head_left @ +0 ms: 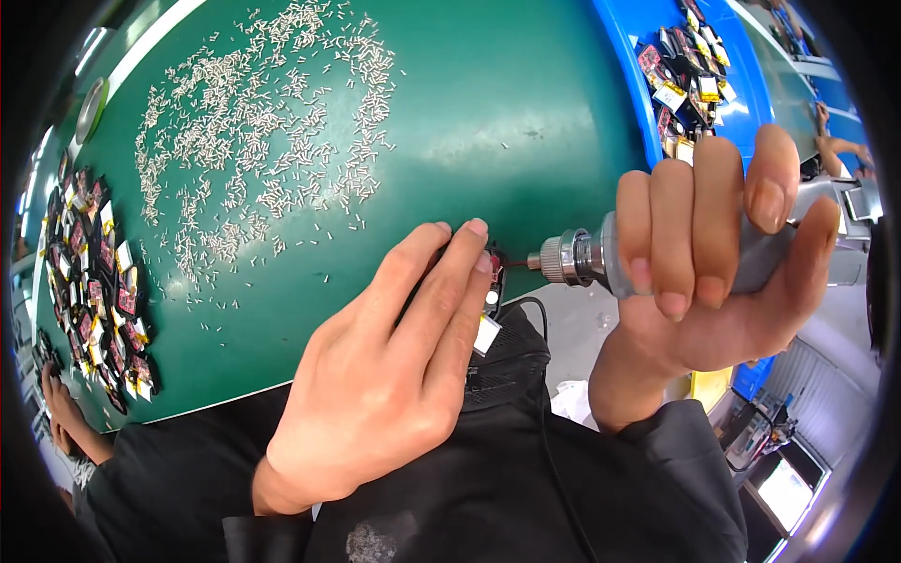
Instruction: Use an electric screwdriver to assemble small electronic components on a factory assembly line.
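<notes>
A small black device with a red circuit board [495, 274] sits at the table's near edge, partly covered by my left hand [380, 361]. My left fingers lie close together over the device and hold it; the thumb is hidden. A white piece [486, 335] shows just below the board. My right hand [704, 272] is wrapped round a grey electric screwdriver [615, 255] held sideways. Its silver collar and thin bit point left, and the tip reaches the board; whether it sits in a screw is too small to tell.
Many small silver screws [253, 141] are scattered over the green table [488, 75]. Similar devices lie in a pile [94, 291] at the left and in a blue tray [638, 56] at the far right. Another person's hand [70, 418] rests at the left edge. A black cable [544, 413] hangs down my front.
</notes>
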### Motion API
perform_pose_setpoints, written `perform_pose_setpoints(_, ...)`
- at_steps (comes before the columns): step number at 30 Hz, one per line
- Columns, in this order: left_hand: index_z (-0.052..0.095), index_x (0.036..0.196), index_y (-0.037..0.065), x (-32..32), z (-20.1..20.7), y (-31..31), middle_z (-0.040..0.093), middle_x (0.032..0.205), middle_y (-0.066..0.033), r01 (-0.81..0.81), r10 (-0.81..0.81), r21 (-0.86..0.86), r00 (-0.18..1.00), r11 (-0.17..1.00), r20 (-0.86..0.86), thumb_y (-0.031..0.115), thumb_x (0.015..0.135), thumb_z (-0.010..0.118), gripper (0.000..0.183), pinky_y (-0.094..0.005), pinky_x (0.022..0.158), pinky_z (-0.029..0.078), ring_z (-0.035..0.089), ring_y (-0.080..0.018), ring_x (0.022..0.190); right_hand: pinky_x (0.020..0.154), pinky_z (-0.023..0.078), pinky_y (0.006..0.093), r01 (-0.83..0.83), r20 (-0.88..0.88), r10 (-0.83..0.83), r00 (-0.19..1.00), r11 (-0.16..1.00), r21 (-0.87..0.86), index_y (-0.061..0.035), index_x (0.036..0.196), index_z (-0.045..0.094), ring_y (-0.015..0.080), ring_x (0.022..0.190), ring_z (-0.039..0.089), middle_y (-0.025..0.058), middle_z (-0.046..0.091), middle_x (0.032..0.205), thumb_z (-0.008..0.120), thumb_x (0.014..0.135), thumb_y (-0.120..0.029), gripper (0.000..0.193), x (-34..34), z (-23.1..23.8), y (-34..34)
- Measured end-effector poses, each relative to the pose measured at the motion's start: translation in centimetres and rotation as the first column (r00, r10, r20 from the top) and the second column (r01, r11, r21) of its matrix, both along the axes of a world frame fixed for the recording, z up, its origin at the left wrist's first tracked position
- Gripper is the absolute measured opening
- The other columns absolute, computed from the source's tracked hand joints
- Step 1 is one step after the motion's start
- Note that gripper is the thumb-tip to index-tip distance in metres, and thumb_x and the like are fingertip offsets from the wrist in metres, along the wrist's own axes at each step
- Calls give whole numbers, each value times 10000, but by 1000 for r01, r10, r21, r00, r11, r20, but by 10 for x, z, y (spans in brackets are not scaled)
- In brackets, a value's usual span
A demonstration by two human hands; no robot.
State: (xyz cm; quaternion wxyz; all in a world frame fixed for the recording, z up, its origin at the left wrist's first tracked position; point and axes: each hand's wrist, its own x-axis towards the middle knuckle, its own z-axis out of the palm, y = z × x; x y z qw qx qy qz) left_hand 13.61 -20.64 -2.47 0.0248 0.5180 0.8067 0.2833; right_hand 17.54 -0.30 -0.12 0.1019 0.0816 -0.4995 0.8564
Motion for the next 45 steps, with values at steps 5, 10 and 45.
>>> perform_pose_setpoints(5, 613, 990, -123, 2, 10, 0, 605, 1148, -212, -18, 25, -41, 982, 999, 186, 9, 623, 689, 398, -395, 758, 537, 584, -372, 994, 523, 386, 265, -28, -87, 19, 996, 994, -104, -110, 912, 473, 104, 460, 445, -6, 441, 576, 422, 988, -368, 274, 3, -6, 2)
perform_pose_setpoints(10, 613, 957, -122, 5, 0, 6, 616, 1116, -205, -68, 65, 48, 996, 997, 60, -39, 619, 693, 357, -395, 752, 535, 601, -361, 962, 496, 427, 265, 25, -59, -29, 998, 998, -65, -94, 891, 470, 117, 459, 476, 9, 471, 580, 517, 938, -295, 212, 7, 7, -9)
perform_pose_setpoints(45, 617, 1051, -86, 2, 0, -2, 614, 1176, -162, -39, 41, -16, 990, 999, 133, 79, 612, 701, 476, -396, 819, 521, 589, -350, 1014, 528, 387, 267, 6, -55, -8, 998, 999, -51, -95, 911, 480, 111, 451, 445, -1, 442, 573, 430, 965, -317, 234, 8, 6, 5)
